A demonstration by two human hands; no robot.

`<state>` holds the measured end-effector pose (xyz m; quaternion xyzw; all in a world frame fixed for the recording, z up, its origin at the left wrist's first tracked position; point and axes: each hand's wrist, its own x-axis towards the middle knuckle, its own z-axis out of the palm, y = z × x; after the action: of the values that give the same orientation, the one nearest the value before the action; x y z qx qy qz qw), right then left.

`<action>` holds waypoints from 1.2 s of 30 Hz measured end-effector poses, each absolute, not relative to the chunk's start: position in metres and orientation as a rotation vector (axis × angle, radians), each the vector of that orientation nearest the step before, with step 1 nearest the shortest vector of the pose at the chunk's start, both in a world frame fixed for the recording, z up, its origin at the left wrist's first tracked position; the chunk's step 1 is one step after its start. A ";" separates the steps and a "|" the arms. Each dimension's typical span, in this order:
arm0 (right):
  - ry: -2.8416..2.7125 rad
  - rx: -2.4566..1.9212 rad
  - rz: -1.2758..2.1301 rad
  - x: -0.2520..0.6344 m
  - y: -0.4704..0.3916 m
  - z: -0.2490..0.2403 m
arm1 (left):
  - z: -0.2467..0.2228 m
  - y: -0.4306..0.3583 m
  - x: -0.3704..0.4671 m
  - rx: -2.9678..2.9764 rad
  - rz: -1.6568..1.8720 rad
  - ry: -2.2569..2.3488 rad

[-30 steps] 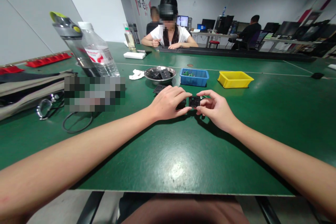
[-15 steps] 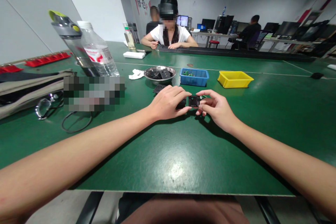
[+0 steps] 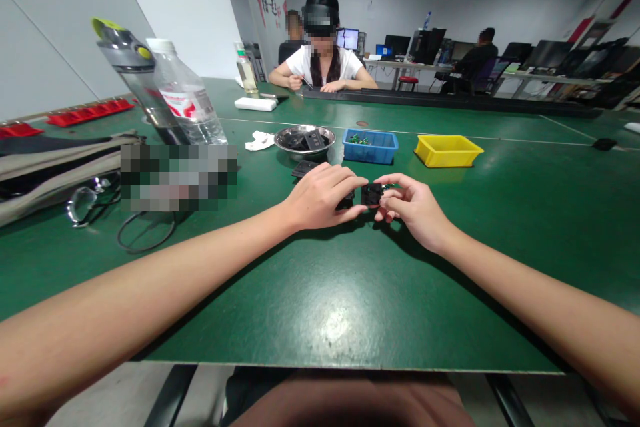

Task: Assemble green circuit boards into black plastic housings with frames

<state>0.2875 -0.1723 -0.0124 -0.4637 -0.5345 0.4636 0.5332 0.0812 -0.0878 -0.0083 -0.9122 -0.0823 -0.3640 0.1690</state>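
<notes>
Between my two hands is a small black square part (image 3: 371,195), held up just over the green table (image 3: 320,287). My left hand (image 3: 327,197) has its thumb and forefinger at the part's left edge, and another dark piece (image 3: 346,201) shows under its fingers. The fingers of my right hand (image 3: 413,203) pinch the part's right side, with something small and green by the fingertips. Behind my left hand lies a flat black piece (image 3: 304,169). A metal bowl (image 3: 305,153) of black parts and a blue bin (image 3: 370,153) with small green pieces stand beyond.
A yellow bin (image 3: 447,152) stands at the right. On the left are a water bottle (image 3: 187,103), a grey flask (image 3: 135,73), a cable (image 3: 145,250) and a bag (image 3: 65,170). A person in a headset (image 3: 323,67) sits across the table.
The black square part has shifted slightly right and tilted between my fingers. Across the table, the person's hand has risen a little with a thin tool.
</notes>
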 end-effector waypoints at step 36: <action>-1.309 -1.129 1.058 0.287 -0.173 -0.011 | -0.009 -0.088 0.081 -2.590 -1.069 -0.215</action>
<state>0.2866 -0.1730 -0.0115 -0.4726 -0.5480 0.4429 0.5293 0.0812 -0.0878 -0.0085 -0.9091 -0.0753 -0.3752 0.1647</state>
